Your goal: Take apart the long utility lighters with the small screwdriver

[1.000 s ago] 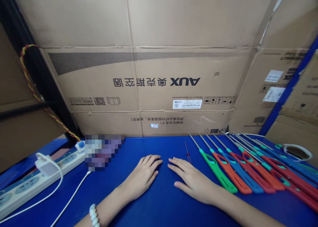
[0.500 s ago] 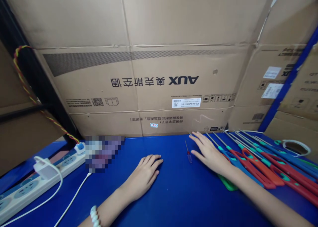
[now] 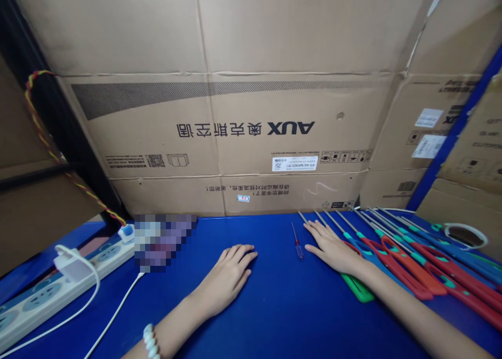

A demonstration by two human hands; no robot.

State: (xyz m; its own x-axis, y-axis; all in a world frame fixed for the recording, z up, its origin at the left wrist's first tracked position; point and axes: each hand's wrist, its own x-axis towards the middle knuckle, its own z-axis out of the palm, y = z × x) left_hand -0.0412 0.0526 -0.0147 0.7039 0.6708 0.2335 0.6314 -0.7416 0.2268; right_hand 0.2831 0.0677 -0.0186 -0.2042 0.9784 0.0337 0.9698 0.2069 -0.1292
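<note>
My left hand [image 3: 229,275] lies palm down on the blue tabletop [image 3: 251,322], its fingers stretched out and nothing in them. To the right, my right hand [image 3: 335,246] is spread palm down over the leftmost of a row of long-necked lighters. It covers part of a green lighter [image 3: 363,291] and a red one beside it; whether it presses on them I cannot tell. Just left of the right thumb is a small screwdriver [image 3: 298,249] with a clear purplish handle and thin shaft. Blue, red and orange [image 3: 415,265] lighters with metal necks extend rightward.
A white power strip [image 3: 70,285] with a plugged-in charger [image 3: 74,265] and white cable runs along the left. Beside it is a pixelated patch [image 3: 168,244]. A cardboard wall [image 3: 235,102] stands behind, and a tape roll [image 3: 466,236] is at far right.
My right hand has shifted slightly right and down, away from the screwdriver, uncovering more of the leftmost lighters' necks and the green handle. My left hand stays in place.
</note>
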